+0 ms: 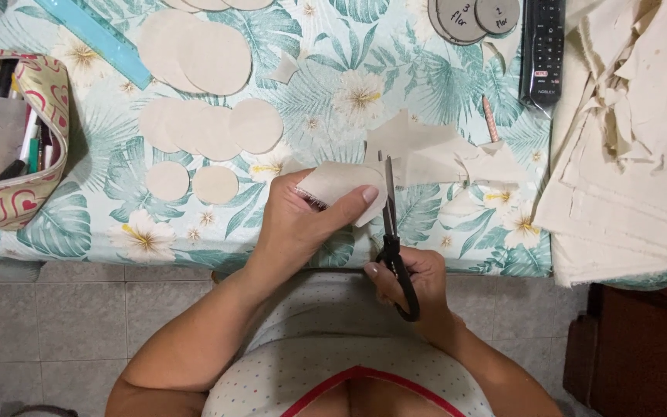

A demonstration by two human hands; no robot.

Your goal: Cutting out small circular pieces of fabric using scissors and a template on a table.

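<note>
My left hand (303, 224) pinches a small beige fabric piece (336, 182) with a rounded edge, thumb on top, just above the table's near edge. My right hand (418, 289) grips black-handled scissors (390, 232); the blades point away from me and run along the right edge of the fabric piece. Beige offcuts (426, 154) lie just beyond the blades. Several cut beige fabric circles (210, 127) in different sizes lie on the floral tablecloth (333, 85) to the left.
An open pencil case (17, 139) with pens sits at the left edge. A light blue ruler (98, 35) lies at the top left. Grey round templates (465, 17), a black remote (543, 50) and a pink pencil (490, 120) are at the top right. Folded cream fabric (627, 139) fills the right side.
</note>
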